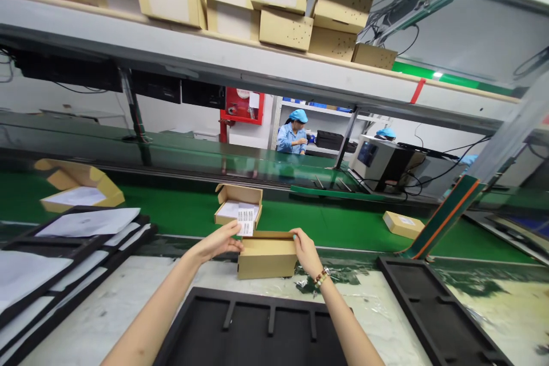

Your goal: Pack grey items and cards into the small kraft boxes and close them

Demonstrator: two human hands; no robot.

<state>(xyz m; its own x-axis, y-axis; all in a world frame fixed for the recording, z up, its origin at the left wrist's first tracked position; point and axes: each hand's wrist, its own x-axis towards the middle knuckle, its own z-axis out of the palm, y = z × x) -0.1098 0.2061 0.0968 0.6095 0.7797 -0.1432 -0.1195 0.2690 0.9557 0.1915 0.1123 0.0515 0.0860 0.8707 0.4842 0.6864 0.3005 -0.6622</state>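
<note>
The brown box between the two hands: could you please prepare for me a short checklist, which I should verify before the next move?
1. White label sheet secured: ok, the fingertips of the left hand hold it.
2. Brown box steadied: ok, the right hand grips its upper right corner.
3. Print on the sheet readable: cannot tell, it is too small here.
4. Contents of the brown box checked: cannot tell, its front wall hides the inside.
5. Open carton behind it closed: not ok, its lid stands up and papers show inside.
</note>
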